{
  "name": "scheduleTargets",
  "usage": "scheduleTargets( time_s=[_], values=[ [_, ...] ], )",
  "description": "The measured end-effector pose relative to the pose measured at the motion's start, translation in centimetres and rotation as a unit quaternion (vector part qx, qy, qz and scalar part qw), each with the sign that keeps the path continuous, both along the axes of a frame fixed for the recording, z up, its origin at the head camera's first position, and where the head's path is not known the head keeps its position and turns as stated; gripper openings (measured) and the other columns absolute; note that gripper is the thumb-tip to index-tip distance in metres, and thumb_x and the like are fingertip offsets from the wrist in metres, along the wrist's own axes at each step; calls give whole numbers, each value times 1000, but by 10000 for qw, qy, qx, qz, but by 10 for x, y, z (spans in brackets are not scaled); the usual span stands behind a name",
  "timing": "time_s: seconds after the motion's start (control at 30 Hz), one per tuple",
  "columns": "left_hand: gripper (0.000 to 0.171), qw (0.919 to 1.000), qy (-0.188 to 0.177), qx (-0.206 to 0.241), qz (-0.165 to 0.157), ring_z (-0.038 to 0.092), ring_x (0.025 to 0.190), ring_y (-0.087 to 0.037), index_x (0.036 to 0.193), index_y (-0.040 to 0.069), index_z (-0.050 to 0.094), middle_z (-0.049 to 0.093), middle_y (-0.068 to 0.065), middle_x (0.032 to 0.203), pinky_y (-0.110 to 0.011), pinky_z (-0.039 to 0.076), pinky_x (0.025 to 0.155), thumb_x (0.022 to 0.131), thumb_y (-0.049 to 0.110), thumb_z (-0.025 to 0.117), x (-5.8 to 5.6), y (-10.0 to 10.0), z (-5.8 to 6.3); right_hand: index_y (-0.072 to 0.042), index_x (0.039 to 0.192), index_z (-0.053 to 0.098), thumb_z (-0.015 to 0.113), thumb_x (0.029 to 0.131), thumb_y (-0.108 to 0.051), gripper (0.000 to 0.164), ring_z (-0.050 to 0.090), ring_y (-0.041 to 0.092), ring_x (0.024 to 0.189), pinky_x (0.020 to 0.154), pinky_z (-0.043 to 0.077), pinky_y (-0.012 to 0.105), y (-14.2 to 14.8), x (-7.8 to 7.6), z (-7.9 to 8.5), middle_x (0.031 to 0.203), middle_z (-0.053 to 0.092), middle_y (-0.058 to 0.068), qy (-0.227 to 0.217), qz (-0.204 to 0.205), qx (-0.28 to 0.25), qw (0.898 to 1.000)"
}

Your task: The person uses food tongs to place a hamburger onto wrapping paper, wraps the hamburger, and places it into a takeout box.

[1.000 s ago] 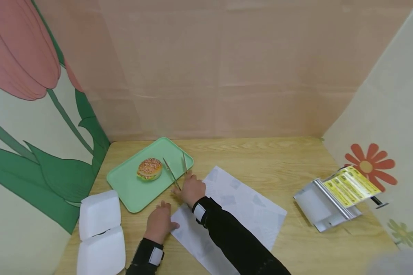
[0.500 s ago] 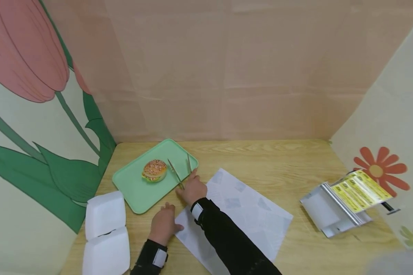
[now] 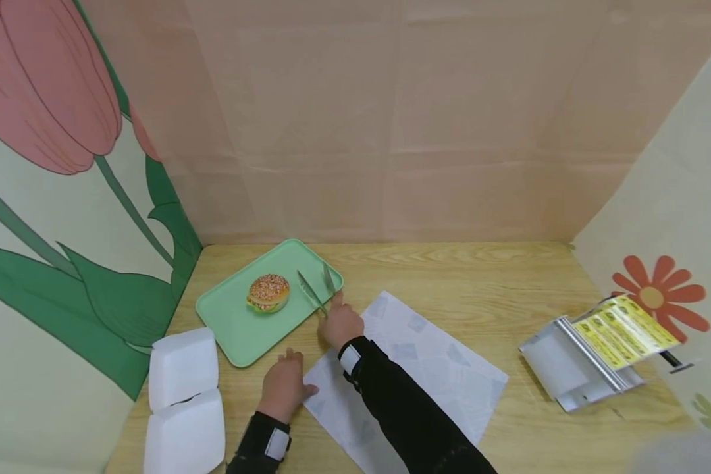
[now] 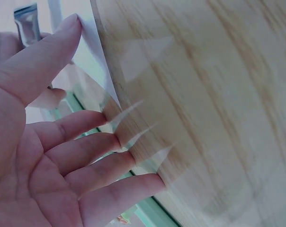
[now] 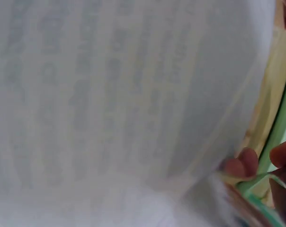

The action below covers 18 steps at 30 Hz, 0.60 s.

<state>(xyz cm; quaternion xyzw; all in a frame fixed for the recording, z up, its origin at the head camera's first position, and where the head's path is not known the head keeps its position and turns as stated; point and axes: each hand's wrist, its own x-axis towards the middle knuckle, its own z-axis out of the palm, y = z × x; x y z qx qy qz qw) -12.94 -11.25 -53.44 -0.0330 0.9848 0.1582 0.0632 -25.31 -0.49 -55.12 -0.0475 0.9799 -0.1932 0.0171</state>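
In the head view my right hand (image 3: 342, 324) grips a pair of metal tongs (image 3: 311, 291) at the near right edge of the green tray (image 3: 250, 342). The two arms of the tongs point away over the tray, spread apart with nothing between them. To their left on the tray sits a sesame-bun burger (image 3: 268, 293). My left hand (image 3: 282, 388) rests low by the table, fingers extended and thumb at the left corner of the printed paper sheet (image 3: 415, 349). Seen from the left wrist, its palm and fingers (image 4: 86, 151) hold nothing.
An opened white takeaway box (image 3: 184, 421) stands at the left, beside the tray. A metal dispenser with a yellow label strip (image 3: 625, 332) is at the right of the wooden table (image 3: 450, 266). My right forearm crosses over the paper.
The tongs' arms have drawn closer together and turned slightly, while my right hand has shifted a little right. The left hand keeps its place by the paper. The head view has shifted slightly.
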Motion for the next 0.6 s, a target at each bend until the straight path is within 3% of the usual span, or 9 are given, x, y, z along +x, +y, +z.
scheduleTargets(
  time_s=[0.17,0.27,0.4,0.6],
  values=[
    [73,9999,-132,-72,16,52,119,-44,120,-6,57,52,-30,130,-50,48,91,65,32,86,-2,1,2,-2,126,42,57,91,-40,54,59,28,57,46,40,38,8,-2,7,71,61,15,-137,110,-505,9986],
    [73,9999,-116,-90,-40,54,117,-43,120,-7,57,53,-30,130,-50,49,89,66,32,85,-3,0,3,0,125,44,53,92,-49,60,56,24,51,42,41,34,12,-2,13,71,60,15,-637,254,-1169,9908],
    [73,9999,-80,-73,-65,54,117,-44,121,-7,57,53,-30,129,-50,50,88,67,32,85,-3,0,4,6,122,45,41,92,-62,74,51,18,41,38,41,29,16,-1,24,65,57,11,-1634,570,-1989,9646],
    [72,10000,-66,9,-40,53,118,-44,121,-7,57,53,-30,130,-50,49,88,67,32,85,-1,0,5,8,99,53,31,95,-61,72,44,14,34,37,37,25,19,4,28,48,48,4,-2630,747,-2820,9196]
  ],
)
